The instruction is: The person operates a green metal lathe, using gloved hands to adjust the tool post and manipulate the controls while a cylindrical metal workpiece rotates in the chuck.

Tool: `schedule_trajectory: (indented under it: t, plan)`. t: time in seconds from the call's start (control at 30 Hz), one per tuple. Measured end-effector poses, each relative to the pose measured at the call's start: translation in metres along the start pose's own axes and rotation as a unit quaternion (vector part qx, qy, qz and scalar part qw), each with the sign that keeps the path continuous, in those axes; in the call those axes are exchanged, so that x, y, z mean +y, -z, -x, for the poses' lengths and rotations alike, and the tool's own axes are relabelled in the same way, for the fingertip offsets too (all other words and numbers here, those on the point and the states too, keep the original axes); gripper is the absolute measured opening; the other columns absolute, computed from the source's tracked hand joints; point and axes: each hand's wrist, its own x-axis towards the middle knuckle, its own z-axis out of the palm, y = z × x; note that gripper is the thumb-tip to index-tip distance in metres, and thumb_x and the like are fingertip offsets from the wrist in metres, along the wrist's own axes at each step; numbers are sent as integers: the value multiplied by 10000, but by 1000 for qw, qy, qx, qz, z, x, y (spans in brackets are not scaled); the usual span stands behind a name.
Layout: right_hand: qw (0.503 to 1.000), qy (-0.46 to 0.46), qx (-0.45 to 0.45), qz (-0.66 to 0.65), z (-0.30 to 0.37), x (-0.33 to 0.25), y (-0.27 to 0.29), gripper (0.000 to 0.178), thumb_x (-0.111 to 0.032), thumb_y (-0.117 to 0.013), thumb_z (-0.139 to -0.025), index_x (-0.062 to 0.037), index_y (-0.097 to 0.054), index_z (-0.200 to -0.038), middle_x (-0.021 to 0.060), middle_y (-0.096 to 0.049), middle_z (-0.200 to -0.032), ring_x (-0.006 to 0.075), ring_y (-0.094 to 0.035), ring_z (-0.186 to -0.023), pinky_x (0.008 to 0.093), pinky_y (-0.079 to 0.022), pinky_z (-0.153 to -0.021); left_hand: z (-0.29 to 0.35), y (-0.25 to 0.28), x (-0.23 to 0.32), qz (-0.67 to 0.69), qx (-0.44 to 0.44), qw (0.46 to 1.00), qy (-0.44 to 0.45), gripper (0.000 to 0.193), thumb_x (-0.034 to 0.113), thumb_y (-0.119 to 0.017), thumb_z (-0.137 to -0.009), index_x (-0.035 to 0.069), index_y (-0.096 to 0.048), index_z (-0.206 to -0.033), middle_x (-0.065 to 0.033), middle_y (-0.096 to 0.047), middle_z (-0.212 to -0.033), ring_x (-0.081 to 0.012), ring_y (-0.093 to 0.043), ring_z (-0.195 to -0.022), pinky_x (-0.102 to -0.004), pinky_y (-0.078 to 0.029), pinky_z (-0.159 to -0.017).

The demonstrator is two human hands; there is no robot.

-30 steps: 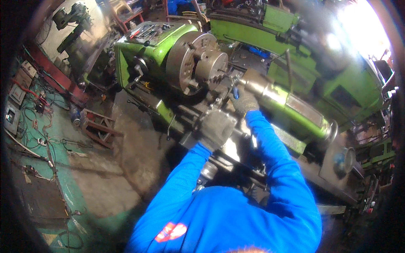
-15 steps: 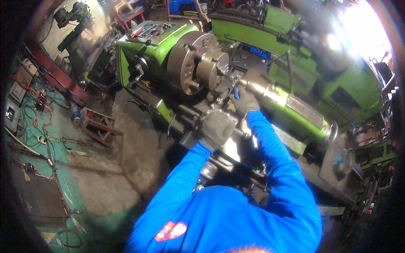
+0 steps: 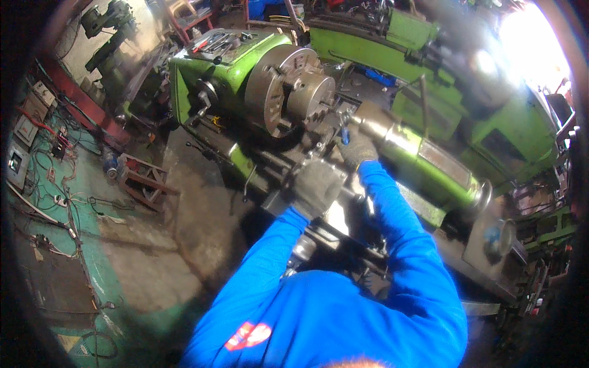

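A green lathe stands in front of me, its large round chuck (image 3: 265, 101) carrying a smaller metal cylinder (image 3: 310, 97) at the centre. My right hand (image 3: 358, 149), in a grey work glove, is closed around a slim blue-handled tool (image 3: 345, 135). The tool's metal end points up toward the gap between the cylinder and the tailstock (image 3: 375, 121); its exact kind is too small to make out. My left hand (image 3: 317, 185), also gloved, rests on the carriage (image 3: 279, 199) below and left of the right one. Its back faces up, and its fingers are hidden.
Several small tools lie in a tray on top of the headstock (image 3: 224, 46). Levers (image 3: 248, 183) stick out at the lathe's front. Another green machine (image 3: 491, 141) stands behind. On the left floor are cables (image 3: 67, 196) and a rusty metal frame (image 3: 144, 181).
The chuck and the cylinder have turned, so their jaws and slots sit in different places. Both hands stay almost where they were.
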Motion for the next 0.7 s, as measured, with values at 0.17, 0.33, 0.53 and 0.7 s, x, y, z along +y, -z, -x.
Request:
schedule_trajectory:
  t: [0.17, 0.33, 0.53, 0.7]
  plan:
    - [1000, 6, 2, 16, -1, 2, -2, 756, -671, -533, -961, -53, -567, -1396, 270, -649, -1341, 439, -606, -1276, 502, -464, -1094, -2, 1, 0, 43, 25, 999, -11, 243, 287, -616, -904, 133, -633, -717, -96, -610, -774, -317, -602, -785, -477, -492, -755]
    - [1000, 18, 4, 18, -4, 6, -9, 767, -676, -545, -951, -50, -564, -1393, 276, -653, -1330, 440, -620, -1257, 506, -473, -1084, -2, 0, -2, 63, 31, 997, -16, 203, 259, -654, -881, 132, -606, -731, -96, -593, -772, -322, -594, -782, -472, -491, -757]
    - [999, 22, 13, 28, -8, 8, -16, 761, -677, -549, -948, -55, -568, -1386, 280, -668, -1299, 446, -637, -1226, 515, -488, -1064, 0, -1, -2, 63, 31, 998, -5, 200, 279, -649, -879, 136, -620, -744, -101, -598, -772, -328, -598, -793, -476, -492, -765]
    - [999, 34, 13, 21, -10, 12, -17, 752, -669, -561, -947, -59, -571, -1385, 286, -674, -1279, 444, -641, -1218, 520, -493, -1053, -4, 2, 1, 49, 20, 999, 2, 210, 302, -627, -892, 137, -644, -763, -110, -606, -769, -337, -612, -802, -488, -494, -776]
